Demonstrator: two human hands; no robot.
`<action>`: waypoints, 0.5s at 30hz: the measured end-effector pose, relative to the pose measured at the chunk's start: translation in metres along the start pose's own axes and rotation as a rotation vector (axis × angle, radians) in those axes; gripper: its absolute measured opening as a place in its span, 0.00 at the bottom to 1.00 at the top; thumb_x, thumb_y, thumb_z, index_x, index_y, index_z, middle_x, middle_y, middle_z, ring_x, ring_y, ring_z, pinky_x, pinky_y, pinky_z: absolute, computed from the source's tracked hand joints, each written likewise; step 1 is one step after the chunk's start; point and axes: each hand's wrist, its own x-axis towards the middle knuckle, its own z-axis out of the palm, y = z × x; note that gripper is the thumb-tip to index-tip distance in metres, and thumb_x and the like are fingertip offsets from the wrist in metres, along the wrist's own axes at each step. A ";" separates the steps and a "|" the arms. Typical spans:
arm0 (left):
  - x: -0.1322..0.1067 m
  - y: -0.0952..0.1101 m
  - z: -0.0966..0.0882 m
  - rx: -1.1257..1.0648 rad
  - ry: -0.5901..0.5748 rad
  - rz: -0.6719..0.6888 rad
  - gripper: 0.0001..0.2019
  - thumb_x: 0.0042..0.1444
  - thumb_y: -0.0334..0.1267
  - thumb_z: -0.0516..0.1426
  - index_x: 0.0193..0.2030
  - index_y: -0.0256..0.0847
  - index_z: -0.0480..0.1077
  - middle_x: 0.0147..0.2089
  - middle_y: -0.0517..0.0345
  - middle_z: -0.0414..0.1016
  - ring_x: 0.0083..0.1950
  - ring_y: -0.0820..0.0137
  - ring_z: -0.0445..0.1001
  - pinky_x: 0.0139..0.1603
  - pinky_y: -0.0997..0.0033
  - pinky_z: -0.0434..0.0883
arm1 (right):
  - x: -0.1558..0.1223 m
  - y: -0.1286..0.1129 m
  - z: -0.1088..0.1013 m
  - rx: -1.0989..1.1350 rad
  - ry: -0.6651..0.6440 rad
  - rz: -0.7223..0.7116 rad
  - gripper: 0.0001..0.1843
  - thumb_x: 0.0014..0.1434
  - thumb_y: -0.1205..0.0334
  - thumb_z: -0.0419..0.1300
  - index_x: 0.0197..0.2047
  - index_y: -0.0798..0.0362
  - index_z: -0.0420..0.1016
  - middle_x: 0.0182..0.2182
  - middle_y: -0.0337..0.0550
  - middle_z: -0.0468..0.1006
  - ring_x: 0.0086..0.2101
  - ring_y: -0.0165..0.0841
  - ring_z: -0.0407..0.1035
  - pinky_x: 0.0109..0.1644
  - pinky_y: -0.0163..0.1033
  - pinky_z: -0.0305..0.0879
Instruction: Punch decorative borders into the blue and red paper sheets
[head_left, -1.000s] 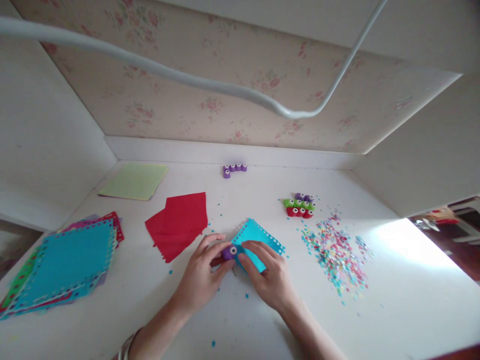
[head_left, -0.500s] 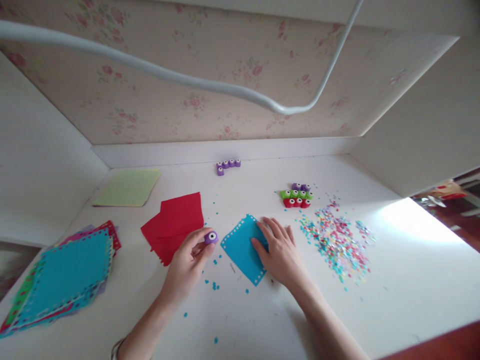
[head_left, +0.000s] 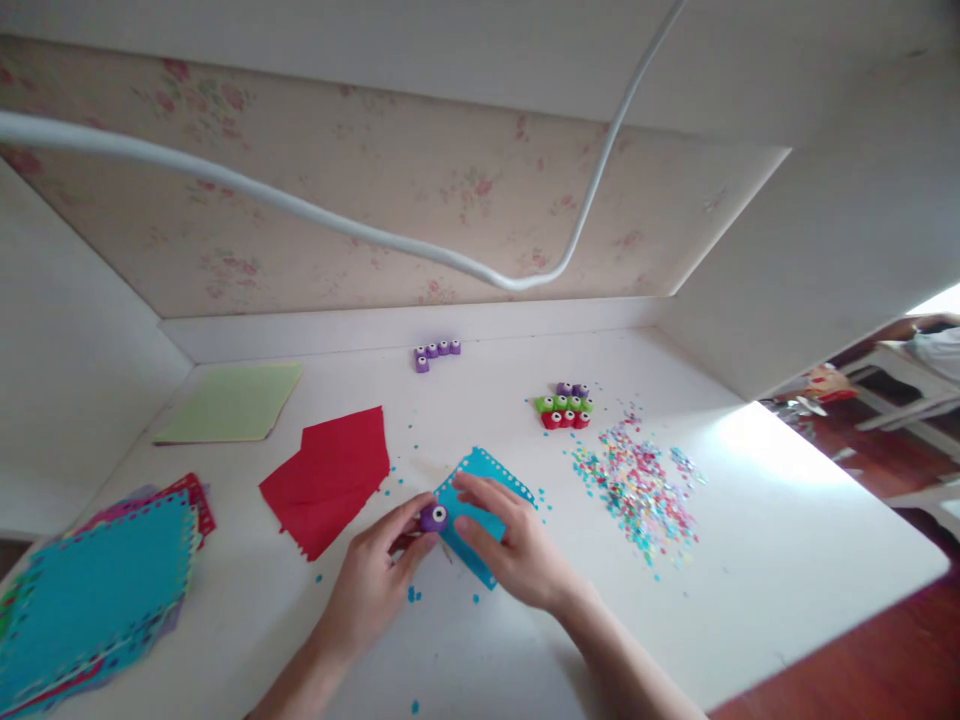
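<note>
My left hand grips a small purple craft punch between thumb and fingers. The punch is at the left corner of a blue sheet of paper, whose visible edges carry rows of punched holes. Whether the paper's edge is inside the punch I cannot tell. Over the blue sheet is my right hand, thumb and fingers apart and pointing toward the punch. It hides part of the sheet. Small blue paper cutouts lie scattered around.
Red paper lies left, with pale green sheets behind it. A stack of punched coloured sheets is at far left. Purple punches stand near the wall. Green and red punches sit beside a confetti pile.
The purple punch has come to the blue sheet's left corner. My right hand has moved left across the sheet toward the punch. The camera view has shifted.
</note>
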 end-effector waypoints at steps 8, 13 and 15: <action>-0.009 0.002 0.012 0.099 0.053 0.150 0.15 0.62 0.43 0.57 0.55 0.46 0.65 0.52 0.53 0.73 0.40 0.69 0.78 0.38 0.71 0.78 | 0.004 -0.005 0.005 0.103 -0.038 0.046 0.07 0.61 0.59 0.61 0.42 0.48 0.80 0.37 0.40 0.82 0.37 0.33 0.75 0.41 0.37 0.71; -0.013 0.006 0.013 0.414 0.028 0.318 0.12 0.65 0.40 0.53 0.54 0.46 0.67 0.49 0.53 0.73 0.48 0.64 0.74 0.49 0.60 0.75 | 0.031 0.017 -0.053 0.079 0.126 0.186 0.14 0.59 0.52 0.61 0.45 0.48 0.80 0.37 0.42 0.83 0.37 0.36 0.77 0.42 0.42 0.73; -0.015 0.007 0.014 0.569 -0.003 0.397 0.11 0.65 0.39 0.52 0.53 0.46 0.69 0.50 0.53 0.73 0.50 0.60 0.72 0.52 0.53 0.72 | 0.053 0.029 -0.090 -0.143 0.196 0.217 0.18 0.59 0.51 0.60 0.47 0.49 0.80 0.39 0.42 0.83 0.38 0.36 0.77 0.43 0.41 0.73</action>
